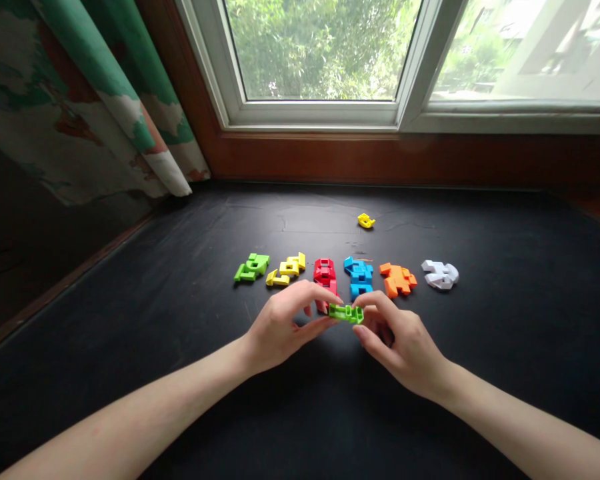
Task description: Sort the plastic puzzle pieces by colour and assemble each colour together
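Note:
A small green plastic toy piece point(347, 313) with hollow square sections is held between my two hands, just above the black surface. My left hand point(293, 320) pinches its left end between thumb and fingers. The fingertips of my right hand point(397, 333) close around its right end. Right behind the hands lie a red toy piece point(325, 270), partly hidden by my left fingers, and a blue toy piece point(360, 275). An orange toy piece point(399, 279) sits just beyond my right hand.
In the same row lie a green piece point(253, 267), a yellow piece point(287, 269) and a white piece point(440, 275). Farther back is a small yellow piece point(365, 221). A window point(320, 117) borders the black tabletop point(300, 413), with a patterned curtain point(145, 120) at left.

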